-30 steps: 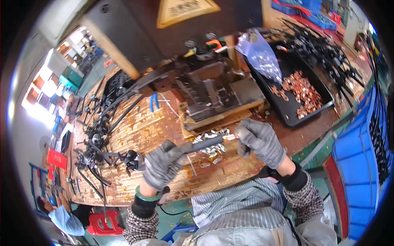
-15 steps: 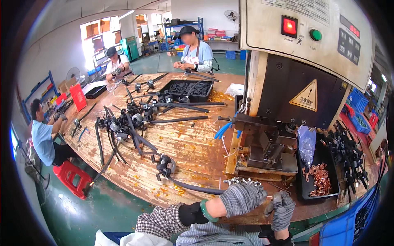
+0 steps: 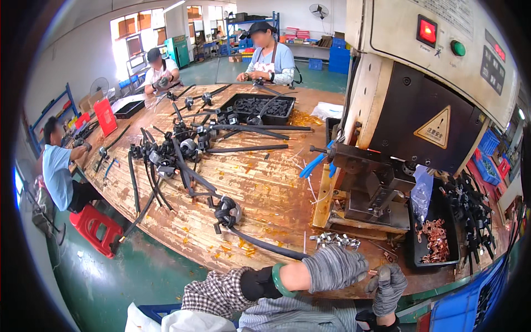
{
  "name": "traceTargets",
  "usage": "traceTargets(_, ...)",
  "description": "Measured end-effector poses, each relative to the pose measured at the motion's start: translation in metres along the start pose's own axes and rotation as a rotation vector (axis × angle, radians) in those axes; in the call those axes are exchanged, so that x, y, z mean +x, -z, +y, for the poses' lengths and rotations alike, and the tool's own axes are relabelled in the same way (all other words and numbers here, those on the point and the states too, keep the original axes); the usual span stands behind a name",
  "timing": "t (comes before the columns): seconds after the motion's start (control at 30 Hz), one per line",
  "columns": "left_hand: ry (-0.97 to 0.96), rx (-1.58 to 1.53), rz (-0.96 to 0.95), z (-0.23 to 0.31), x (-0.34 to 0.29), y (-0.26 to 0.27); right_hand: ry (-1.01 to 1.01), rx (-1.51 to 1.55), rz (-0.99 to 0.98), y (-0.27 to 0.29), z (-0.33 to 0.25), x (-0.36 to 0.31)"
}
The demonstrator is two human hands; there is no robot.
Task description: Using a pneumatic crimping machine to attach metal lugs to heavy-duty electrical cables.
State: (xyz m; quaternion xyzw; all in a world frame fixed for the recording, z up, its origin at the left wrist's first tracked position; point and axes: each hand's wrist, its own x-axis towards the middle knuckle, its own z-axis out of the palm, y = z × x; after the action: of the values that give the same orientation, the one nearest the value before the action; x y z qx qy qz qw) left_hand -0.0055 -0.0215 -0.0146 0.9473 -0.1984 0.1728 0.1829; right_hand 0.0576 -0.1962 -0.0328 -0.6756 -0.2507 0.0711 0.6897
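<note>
In a grey knit glove, my left hand (image 3: 338, 269) is closed around the end of a black cable (image 3: 268, 247). The cable runs left to a black clamp-like part with a grey ring (image 3: 225, 214) lying on the table. My right hand (image 3: 389, 290), gloved alike, is pinched at a small copper-coloured terminal (image 3: 373, 272) between the two hands. Gloved fingers cover most of that piece and the cable's end. Just beyond the hands lies a pile of silver metal sleeves (image 3: 336, 241). Farther back stands a bench press (image 3: 376, 207) with a steel die.
A black tray (image 3: 454, 252) of copper lugs (image 3: 432, 240) sits right of the press, beside a heap of black cables (image 3: 471, 213). More cable assemblies (image 3: 182, 146) cover the table's middle. A tray of black parts (image 3: 287, 113) stands farther back. Several people work around the table.
The view has shifted, so the table and press sit farther right in the picture. Both hands stay close together at the copper piece, a little farther from the silver sleeves.
</note>
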Motion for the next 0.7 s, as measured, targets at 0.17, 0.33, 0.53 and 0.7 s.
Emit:
traceTargets(0.17, -0.103, 0.039, 0.037, 0.001, -0.004, 0.002, 0.066, -0.146, 0.017, -0.005, -0.008, -0.009)
traceTargets(0.33, -0.12, 0.013, 0.021, -0.001, -0.006, 0.001, 0.139, -0.261, 0.079, -0.013, -0.007, -0.01)
traceTargets(0.53, 0.224, -0.062, -0.017, 0.001, -0.038, 0.068, 0.006, 0.083, 0.05, -0.008, 0.013, -0.002)
traceTargets(0.7, 0.642, 0.418, -0.085, -0.064, -0.141, 0.121, 0.07, 0.201, 0.099, -0.013, 0.022, 0.002)
